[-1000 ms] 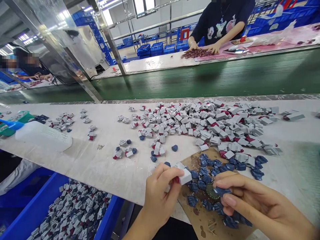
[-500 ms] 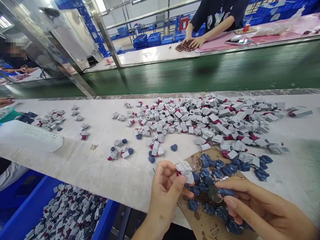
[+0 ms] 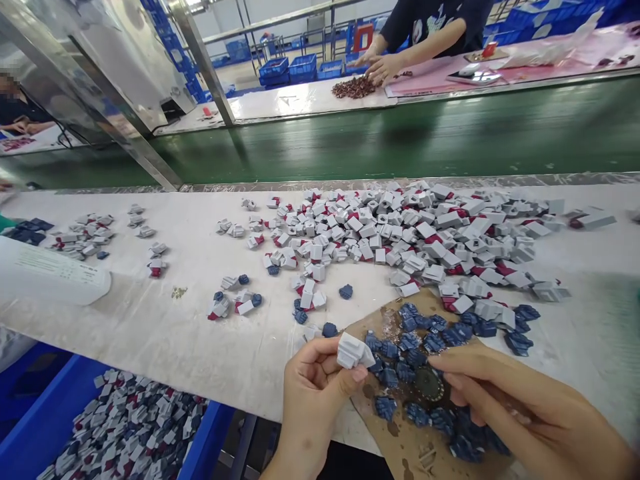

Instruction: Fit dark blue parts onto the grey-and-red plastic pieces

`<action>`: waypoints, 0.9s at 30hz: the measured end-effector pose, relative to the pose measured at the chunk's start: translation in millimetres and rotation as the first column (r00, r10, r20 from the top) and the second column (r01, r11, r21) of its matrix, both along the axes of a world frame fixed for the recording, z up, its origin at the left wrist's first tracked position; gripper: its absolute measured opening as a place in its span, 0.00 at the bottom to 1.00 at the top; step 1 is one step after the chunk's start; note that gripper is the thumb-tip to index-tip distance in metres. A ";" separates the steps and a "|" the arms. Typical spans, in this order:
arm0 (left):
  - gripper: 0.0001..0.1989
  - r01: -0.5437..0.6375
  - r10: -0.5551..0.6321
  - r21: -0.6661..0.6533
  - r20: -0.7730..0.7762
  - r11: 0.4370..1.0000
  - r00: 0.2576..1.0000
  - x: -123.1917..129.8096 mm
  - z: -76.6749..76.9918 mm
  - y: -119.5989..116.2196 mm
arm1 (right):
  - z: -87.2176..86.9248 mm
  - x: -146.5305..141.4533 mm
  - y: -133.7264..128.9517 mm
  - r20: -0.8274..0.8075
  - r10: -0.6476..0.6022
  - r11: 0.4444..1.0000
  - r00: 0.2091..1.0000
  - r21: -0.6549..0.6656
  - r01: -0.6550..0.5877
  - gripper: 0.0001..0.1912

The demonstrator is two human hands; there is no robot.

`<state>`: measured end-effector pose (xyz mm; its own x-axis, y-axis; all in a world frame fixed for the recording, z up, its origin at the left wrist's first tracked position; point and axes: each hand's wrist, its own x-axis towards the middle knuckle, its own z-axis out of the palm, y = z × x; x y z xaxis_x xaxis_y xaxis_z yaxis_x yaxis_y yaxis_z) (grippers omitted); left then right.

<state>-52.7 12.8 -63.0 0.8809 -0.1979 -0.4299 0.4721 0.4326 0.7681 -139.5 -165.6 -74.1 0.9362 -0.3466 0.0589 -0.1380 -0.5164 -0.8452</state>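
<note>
My left hand pinches a small grey plastic piece just above the near edge of the white worktable. My right hand rests with curled fingers on a brown cardboard sheet, over several dark blue plastic parts; whether it grips one is hidden by the fingers. A small round dark part lies right by its fingertips. Beyond the cardboard spreads a big heap of grey and red pieces.
A blue bin of assembled pieces stands below the table at near left. A white bottle lies at the left edge beside smaller piles. A green conveyor belt runs behind; a person sorts red parts beyond it.
My left hand has turned the grey piece over, so its red end no longer shows. My right hand has slid slightly lower over the blue parts. The view has shifted a little.
</note>
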 end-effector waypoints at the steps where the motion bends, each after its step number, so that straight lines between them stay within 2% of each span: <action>1: 0.14 0.002 -0.002 0.016 0.010 1.000 1.000 -0.9 1.0 0.6 | -2.1 1.0 -4.5 0.018 0.057 0.992 0.998 -0.113 -0.055 0.12; 3: 0.13 0.011 -0.012 0.044 0.028 0.999 1.000 -2.6 2.1 2.0 | -5.6 2.3 -10.7 0.060 0.155 0.938 0.986 -0.322 -0.128 0.13; 6: 0.13 0.028 -0.030 0.041 0.030 0.999 0.999 -5.5 1.8 3.1 | -10.0 2.3 -11.7 0.129 0.235 0.838 0.963 -0.529 -0.134 0.10; 10: 0.14 0.049 -0.049 0.012 0.013 0.999 0.999 -9.1 -1.0 2.3 | -17.4 0.0 -6.4 0.140 0.292 0.755 0.946 -0.640 -0.139 0.11; 14: 0.14 0.088 -0.089 -0.036 -0.031 0.995 0.996 -11.3 -4.4 1.1 | -21.4 1.0 -6.0 0.142 0.352 0.716 0.925 -0.678 -0.168 0.10; 17: 0.14 0.093 -0.097 -0.076 -0.049 0.993 0.994 -12.2 -4.7 0.1 | -19.4 2.4 -8.4 0.160 0.390 0.723 0.907 -0.663 -0.194 0.08; 19: 0.15 0.098 -0.104 -0.092 -0.065 0.991 0.992 -12.8 -3.6 -0.5 | -15.5 1.2 -9.3 0.189 0.361 0.776 0.913 -0.603 -0.182 0.06; 21: 0.15 0.116 -0.124 -0.105 -0.080 0.988 0.989 -13.6 -2.1 -1.1 | -10.0 -2.1 -8.1 0.192 0.251 0.871 0.949 -0.472 -0.135 0.05; 23: 0.15 0.150 -0.161 -0.122 -0.089 0.981 0.983 -14.7 -1.0 -1.8 | -4.1 -6.4 -4.2 0.165 0.104 0.953 0.981 -0.299 -0.050 0.08; 25: 0.14 0.187 -0.200 -0.136 -0.090 0.973 0.976 -16.2 -0.9 -2.8 | 1.0 -9.9 2.1 0.142 0.018 0.986 0.990 -0.169 0.006 0.11; 27: 0.13 0.219 -0.234 -0.157 -0.086 0.963 0.968 -17.9 -1.5 -4.0 | 4.6 -11.0 9.9 0.147 -0.027 0.994 0.989 -0.102 0.043 0.12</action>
<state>-70.6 8.7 -64.6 0.7581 -0.4542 -0.4679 0.6440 0.4087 0.6467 -150.5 -155.7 -69.6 0.9024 -0.3636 0.2314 -0.0371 -0.6004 -0.7988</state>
